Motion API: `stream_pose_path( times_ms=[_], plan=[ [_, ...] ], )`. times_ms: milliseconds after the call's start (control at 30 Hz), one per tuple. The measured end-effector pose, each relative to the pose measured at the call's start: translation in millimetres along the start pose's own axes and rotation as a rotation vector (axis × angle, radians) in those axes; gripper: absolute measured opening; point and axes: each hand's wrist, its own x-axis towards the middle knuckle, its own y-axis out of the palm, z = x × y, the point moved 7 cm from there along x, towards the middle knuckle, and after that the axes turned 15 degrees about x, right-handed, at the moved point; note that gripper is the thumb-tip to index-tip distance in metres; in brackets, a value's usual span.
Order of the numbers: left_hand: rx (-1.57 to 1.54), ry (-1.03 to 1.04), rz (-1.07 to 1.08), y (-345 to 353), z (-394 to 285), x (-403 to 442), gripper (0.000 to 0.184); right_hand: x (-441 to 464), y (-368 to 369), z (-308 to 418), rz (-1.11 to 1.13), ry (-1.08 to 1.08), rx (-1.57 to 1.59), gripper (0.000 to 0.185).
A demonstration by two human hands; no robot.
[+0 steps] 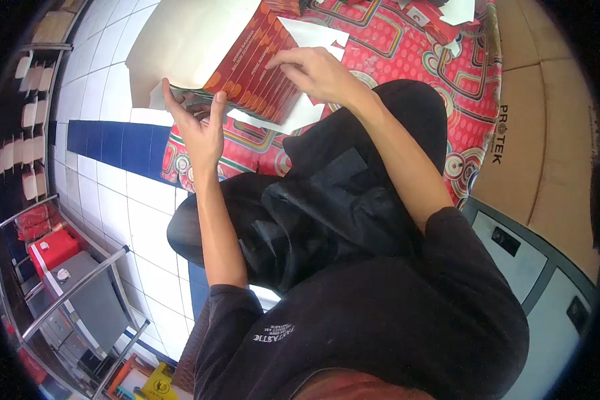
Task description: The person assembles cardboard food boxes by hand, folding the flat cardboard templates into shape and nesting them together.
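A stack of overlapping printed cardboard sheets (253, 63) lies in front of me, with red and orange edges fanned in rows and a large cream-white face (180, 40) turned up at the left. My left hand (200, 133) grips the stack's near left corner, thumb on the red side and fingers at the white panel. Against the right part of the red rows rests my right hand (317, 73), its index finger stretched out and the other fingers loosely bent. Beneath the stack, a white sheet (307, 117) shows on the patterned red cloth (373, 50).
More red and white card pieces (433, 23) lie at the cloth's far right. A large brown cardboard sheet (533, 133) stands along the right, beside grey cabinet doors (507, 243). To the left are a tiled floor (113, 180) and a metal rack (80, 287) with a red box.
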Motion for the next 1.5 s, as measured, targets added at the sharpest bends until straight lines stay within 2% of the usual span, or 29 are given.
stream_pose_path(
  times_ms=[33,167,333,567,667,1067,1133,1233,1367,1433,1467,1500],
  plan=[
    [0.017,-0.018,0.002,0,1,0,0.113,0,1,-2,0.022,0.068,0.003,0.03],
    [0.02,0.024,0.003,1,4,1,0.113,1,0,-3,0.032,0.08,-0.007,0.03],
    [-0.008,0.004,0.003,1,5,2,0.113,2,-3,15,-0.088,-0.09,0.107,0.032],
    [0.014,-0.003,0.005,1,3,1,0.112,2,0,12,-0.051,-0.031,0.032,0.032],
    [0.018,0.005,-0.003,2,3,1,0.111,1,-1,23,-0.095,-0.102,0.022,0.035],
    [0.01,0.016,0.017,2,5,1,0.11,1,2,36,-0.065,0.009,0.042,0.047],
    [-0.013,0.012,0.026,2,1,0,0.111,2,3,47,-0.111,-0.142,0.074,0.047],
    [0.006,0.033,0.014,2,0,0,0.112,1,10,43,-0.143,-0.213,0.104,0.048],
    [-0.001,0.057,-0.005,2,1,0,0.112,0,6,47,-0.077,-0.104,0.095,0.044],
    [0.038,0.072,-0.005,5,-1,-3,0.113,0,0,55,-0.198,-0.197,0.093,0.035],
    [-0.028,0.04,0.007,7,-1,-6,0.117,6,1,65,-0.189,-0.211,0.094,0.035],
    [-0.028,0.04,-0.009,9,-1,-8,0.117,7,-2,84,-0.265,-0.35,0.074,0.03]
  ],
)
